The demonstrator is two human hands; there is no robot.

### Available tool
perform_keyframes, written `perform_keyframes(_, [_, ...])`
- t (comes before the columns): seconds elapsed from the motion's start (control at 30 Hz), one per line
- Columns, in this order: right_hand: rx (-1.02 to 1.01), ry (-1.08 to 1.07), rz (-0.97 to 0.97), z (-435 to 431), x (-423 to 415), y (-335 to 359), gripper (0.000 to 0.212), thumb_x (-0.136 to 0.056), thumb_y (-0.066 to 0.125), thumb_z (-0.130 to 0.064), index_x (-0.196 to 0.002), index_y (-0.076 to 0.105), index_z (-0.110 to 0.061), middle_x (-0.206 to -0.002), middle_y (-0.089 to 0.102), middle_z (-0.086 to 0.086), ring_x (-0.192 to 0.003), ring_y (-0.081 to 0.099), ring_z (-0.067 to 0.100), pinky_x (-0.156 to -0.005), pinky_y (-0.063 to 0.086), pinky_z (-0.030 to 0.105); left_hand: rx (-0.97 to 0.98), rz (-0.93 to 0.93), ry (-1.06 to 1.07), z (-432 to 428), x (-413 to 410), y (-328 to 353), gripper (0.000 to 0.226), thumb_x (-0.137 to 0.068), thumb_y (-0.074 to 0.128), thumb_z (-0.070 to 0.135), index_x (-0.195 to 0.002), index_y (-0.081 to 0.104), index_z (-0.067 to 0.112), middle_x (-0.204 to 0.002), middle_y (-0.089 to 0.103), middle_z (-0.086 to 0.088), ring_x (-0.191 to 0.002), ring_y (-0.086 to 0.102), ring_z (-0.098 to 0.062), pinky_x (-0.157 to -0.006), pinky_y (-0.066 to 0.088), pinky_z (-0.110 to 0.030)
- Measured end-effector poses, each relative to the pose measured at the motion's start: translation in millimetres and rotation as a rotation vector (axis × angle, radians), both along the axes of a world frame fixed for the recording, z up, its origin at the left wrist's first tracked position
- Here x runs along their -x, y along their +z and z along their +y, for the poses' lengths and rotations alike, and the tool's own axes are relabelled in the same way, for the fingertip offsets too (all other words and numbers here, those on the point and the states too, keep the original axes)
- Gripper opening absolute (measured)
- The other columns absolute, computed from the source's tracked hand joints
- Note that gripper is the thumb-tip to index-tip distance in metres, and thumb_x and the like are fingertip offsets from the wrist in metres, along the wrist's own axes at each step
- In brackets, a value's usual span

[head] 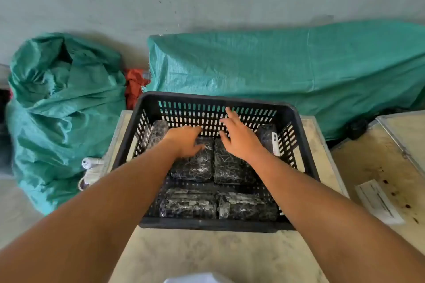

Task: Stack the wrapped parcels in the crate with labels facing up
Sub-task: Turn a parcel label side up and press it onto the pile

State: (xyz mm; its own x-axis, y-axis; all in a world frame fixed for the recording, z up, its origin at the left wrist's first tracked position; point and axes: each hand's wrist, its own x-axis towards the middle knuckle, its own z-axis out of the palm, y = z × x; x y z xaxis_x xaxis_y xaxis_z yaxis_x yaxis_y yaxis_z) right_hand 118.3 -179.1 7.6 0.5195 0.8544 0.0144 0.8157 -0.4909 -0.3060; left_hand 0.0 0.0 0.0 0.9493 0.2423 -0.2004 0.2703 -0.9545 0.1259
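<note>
A black slotted plastic crate (303,135) stands on a pale table and holds several parcels wrapped in black film. Two lie flat in the middle, the left one (195,167) and the right one (230,170). Two more lie along the near wall (188,204) (248,205). One parcel leans at the far left (158,132), and one with a white label (270,139) leans at the far right. My left hand (184,141) rests on the far end of the middle left parcel, fingers curled over it. My right hand (239,138) hovers over the middle right parcel with fingers spread.
Green woven sacks lie behind the table, a crumpled one (62,110) at left and a long one (287,71) across the back. A red cloth (134,87) shows between them. A second table (379,167) at right carries a white label strip (377,202).
</note>
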Motion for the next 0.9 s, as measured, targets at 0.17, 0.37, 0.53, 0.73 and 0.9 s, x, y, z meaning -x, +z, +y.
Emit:
perform_keyframes(0.17, [0.253,-0.089,0.146,-22.3,-3.9,-45.1,0.053,-0.104,0.049,-0.034,-0.15,0.038,-0.011,-0.164,0.026,0.019,-0.141,0.045,0.036,-0.108,0.047,0.046,0.063,0.137,-0.007,-8.7,0.7,-44.5,0.07,-0.091,0.058,0.054,-0.149,0.039,0.019,-0.14,0.057,-0.01,-0.117,0.061,-0.029,-0.088,0.054,-0.044])
perform_keyframes(0.37, [0.397,-0.094,0.289,-24.7,17.4,-87.2,0.096,-0.09,0.066,-0.056,-0.161,0.017,-0.015,-0.17,0.0,0.013,-0.156,0.006,0.033,-0.122,0.02,0.056,0.178,0.19,-0.004,-24.5,7.7,-91.4,0.082,-0.09,0.061,0.052,-0.156,0.027,0.018,-0.168,0.011,-0.014,-0.154,0.011,-0.034,-0.118,0.026,-0.058])
perform_keyframes(0.53, [0.488,-0.147,0.283,-43.1,4.3,-102.9,0.142,-0.057,0.096,-0.044,-0.16,-0.001,-0.041,-0.161,-0.036,0.008,-0.148,-0.031,0.034,-0.116,-0.005,0.058,0.208,0.127,0.011,-29.3,24.1,-117.8,0.087,-0.095,0.054,0.055,-0.161,0.004,0.027,-0.168,-0.018,-0.008,-0.153,-0.017,-0.029,-0.119,-0.009,-0.055])
perform_keyframes(0.73, [0.626,-0.181,0.249,-31.6,4.1,-100.5,0.129,-0.075,0.09,-0.02,-0.161,-0.004,-0.038,-0.163,-0.025,0.024,-0.15,-0.014,0.049,-0.121,0.013,0.056,0.232,0.122,-0.027,-26.0,25.8,-122.0,0.086,-0.097,0.051,0.056,-0.161,-0.002,0.032,-0.165,-0.025,-0.008,-0.151,-0.024,-0.03,-0.118,-0.013,-0.055])
perform_keyframes(0.9, [0.619,-0.121,0.229,-30.8,0.7,-84.0,0.11,-0.077,0.086,-0.034,-0.162,0.016,-0.03,-0.167,0.007,0.025,-0.151,0.008,0.052,-0.121,0.022,0.057,0.332,0.063,-0.022,-20.6,26.1,-114.4,0.094,-0.089,0.068,0.048,-0.16,0.008,0.036,-0.167,-0.013,-0.003,-0.153,-0.017,-0.03,-0.119,-0.011,-0.056])
